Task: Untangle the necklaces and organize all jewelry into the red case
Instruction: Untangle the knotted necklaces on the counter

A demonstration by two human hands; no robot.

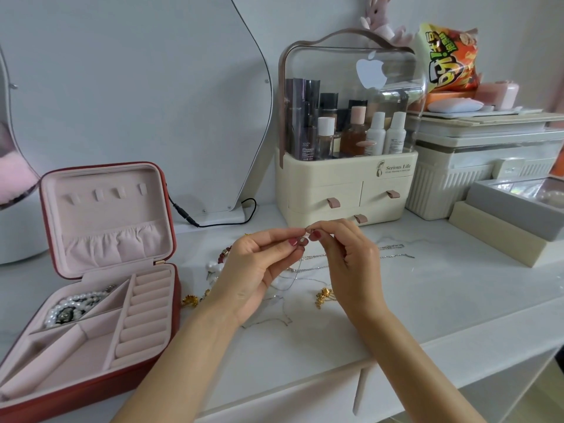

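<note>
Now | silver necklace (pixel 308 267) pinched between both hands | above table (pixel 442 300)

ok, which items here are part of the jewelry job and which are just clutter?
Task items:
- red case, open
- pearl necklace in its rear left compartment
- silver chains, pinched by left hand and right hand
- gold pieces
- bead bracelet

Clutter:
- cosmetics organizer
- snack bag
- mirror
- grey box
</note>
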